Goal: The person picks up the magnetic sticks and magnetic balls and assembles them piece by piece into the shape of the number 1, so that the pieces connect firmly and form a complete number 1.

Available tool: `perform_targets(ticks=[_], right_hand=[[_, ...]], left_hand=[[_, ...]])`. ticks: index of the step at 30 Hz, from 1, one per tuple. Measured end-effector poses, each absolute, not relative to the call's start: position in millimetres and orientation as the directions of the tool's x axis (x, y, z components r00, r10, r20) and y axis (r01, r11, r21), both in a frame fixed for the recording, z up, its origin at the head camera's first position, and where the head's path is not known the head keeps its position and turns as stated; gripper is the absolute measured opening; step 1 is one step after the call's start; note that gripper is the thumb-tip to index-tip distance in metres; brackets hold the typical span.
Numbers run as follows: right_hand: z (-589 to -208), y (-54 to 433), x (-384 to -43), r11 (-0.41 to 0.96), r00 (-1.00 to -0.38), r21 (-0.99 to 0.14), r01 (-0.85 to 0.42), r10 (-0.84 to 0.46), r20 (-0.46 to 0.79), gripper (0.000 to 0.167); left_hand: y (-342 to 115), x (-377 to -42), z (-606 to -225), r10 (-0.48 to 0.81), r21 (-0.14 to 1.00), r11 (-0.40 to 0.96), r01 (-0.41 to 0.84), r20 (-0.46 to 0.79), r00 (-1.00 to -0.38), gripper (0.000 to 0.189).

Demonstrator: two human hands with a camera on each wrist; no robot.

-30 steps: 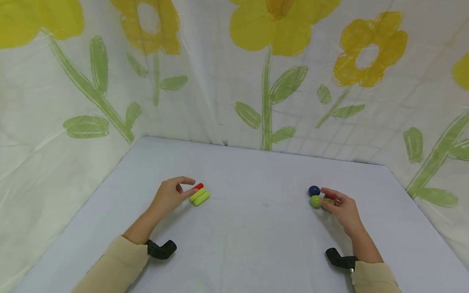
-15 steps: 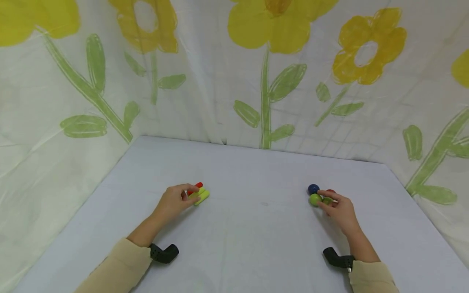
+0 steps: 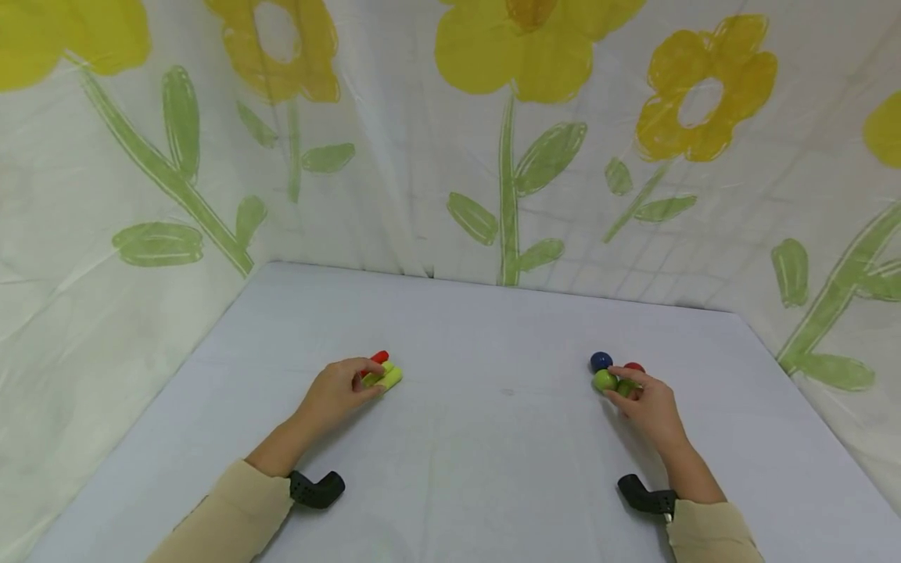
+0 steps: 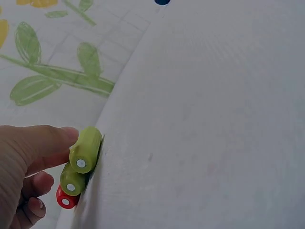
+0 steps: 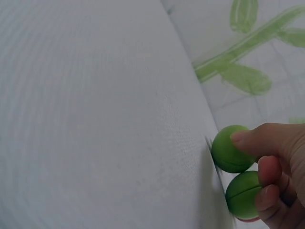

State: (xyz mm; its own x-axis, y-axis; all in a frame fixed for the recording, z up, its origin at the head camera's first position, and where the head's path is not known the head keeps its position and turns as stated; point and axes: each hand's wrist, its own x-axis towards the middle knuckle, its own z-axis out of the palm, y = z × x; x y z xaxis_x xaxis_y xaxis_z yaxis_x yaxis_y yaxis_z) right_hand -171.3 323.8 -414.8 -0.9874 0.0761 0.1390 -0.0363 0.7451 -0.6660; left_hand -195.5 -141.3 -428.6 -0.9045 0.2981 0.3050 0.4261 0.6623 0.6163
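Note:
My left hand (image 3: 338,397) is at a small group of short cylinders, thumb and index finger at the two sides of the front yellow-green cylinder (image 4: 86,149). A second yellow-green cylinder (image 4: 73,180) lies against it, and a red cylinder (image 3: 380,357) lies behind. White dots mark their ends. On the right, my right hand (image 3: 653,410) has its thumb and index finger around a green ball (image 5: 232,149). Another green ball (image 5: 244,194) touches the lower fingers. Beside them sit a blue ball (image 3: 601,361) and a red ball (image 3: 634,367), the red one partly hidden.
Both groups rest on a white-covered table (image 3: 493,453). A white curtain (image 3: 394,180) painted with yellow flowers stands along the back and sides. Black wrist mounts (image 3: 318,489) sit at both cuffs, close above the tabletop.
The left hand has shifted right, from beside the cylinders onto the front yellow-green one. The right hand has moved slightly left and closed around the green ball, uncovering the red ball.

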Motion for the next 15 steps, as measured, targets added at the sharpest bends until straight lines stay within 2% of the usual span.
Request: perform_targets(ticks=[15], right_hand=[[-418.4, 319.4, -170.6, 0.795, -0.978, -0.604, -0.059, 0.076, 0.195, 0.040]], left_hand=[[-134.0, -190.9, -433.1, 0.322, 0.512, 0.742, 0.432, 0.294, -0.900, 0.023]])
